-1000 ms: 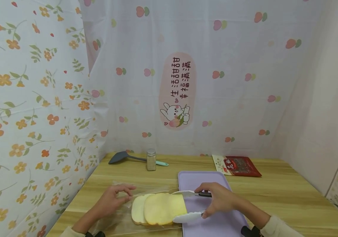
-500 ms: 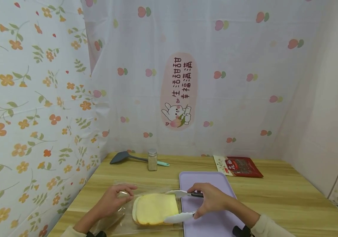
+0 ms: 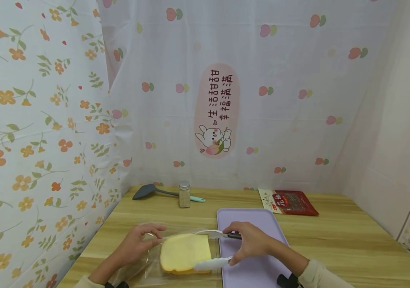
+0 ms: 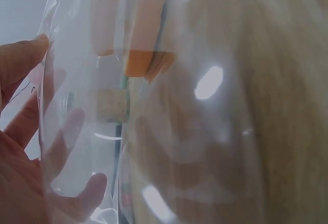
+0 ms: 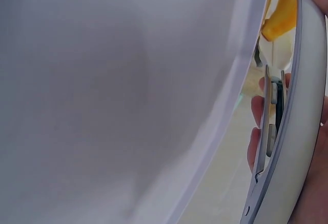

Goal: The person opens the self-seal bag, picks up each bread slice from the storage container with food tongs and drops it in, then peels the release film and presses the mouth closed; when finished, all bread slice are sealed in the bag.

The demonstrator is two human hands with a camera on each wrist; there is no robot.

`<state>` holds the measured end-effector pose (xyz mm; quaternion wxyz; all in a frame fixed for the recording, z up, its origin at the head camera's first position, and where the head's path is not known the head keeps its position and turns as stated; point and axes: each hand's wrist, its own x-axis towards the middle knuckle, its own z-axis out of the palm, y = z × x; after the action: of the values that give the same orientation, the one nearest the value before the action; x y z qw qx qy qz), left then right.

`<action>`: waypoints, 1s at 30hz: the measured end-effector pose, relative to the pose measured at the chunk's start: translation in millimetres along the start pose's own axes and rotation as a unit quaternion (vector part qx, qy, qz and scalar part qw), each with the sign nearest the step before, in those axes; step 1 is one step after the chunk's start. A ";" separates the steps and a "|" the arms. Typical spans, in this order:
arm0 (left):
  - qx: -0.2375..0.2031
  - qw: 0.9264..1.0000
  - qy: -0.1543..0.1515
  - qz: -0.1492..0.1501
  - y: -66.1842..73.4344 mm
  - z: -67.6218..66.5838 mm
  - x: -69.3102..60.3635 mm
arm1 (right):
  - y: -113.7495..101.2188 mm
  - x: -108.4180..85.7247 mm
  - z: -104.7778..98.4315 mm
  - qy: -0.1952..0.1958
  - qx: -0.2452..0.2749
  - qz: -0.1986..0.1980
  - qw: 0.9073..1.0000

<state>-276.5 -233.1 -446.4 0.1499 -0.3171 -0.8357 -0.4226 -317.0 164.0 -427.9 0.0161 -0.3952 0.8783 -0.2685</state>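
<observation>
My left hand (image 3: 137, 246) pinches the edge of a clear plastic bag (image 3: 147, 268). In the left wrist view, some fingers (image 4: 66, 142) show through the film. A bread slice (image 3: 185, 251) lies within the bag, over another slice whose orange-brown crust (image 4: 138, 62) shows blurred through the plastic. My right hand (image 3: 249, 242) grips tongs (image 3: 212, 263) with a dark handle and white ends. The ends stand at the far and near sides of the upper slice. In the right wrist view, a pale tongs arm (image 5: 307, 80) runs beside the hand.
A lilac tray (image 3: 246, 216) stands under the right hand, beside the bag. Farther back are a glass shaker (image 3: 184, 195), a grey spatula (image 3: 145, 191) and a red spice packet (image 3: 293, 202). Patterned curtains (image 3: 280, 100) enclose the wooden table (image 3: 334, 232).
The right hand and tongs have moved left, carrying the upper bread slice over the lower one, which it now almost covers. The left hand has hardly moved.
</observation>
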 end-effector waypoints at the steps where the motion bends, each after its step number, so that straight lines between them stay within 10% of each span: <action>1: -0.001 1.000 0.000 0.001 -0.5 0.2 0.0 | -0.2 0.1 0.0 0.000 -0.001 -0.001 1.000; 30: 0.003 0.999 -0.006 -0.038 -0.4 -1.0 0.5 | -11.1 -2.8 9.0 0.035 -0.077 0.020 0.996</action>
<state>-277.1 -233.9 -445.8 0.1298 -0.2872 -0.8493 -0.4235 -305.3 155.8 -430.8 -0.0397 -0.3682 0.9041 -0.2133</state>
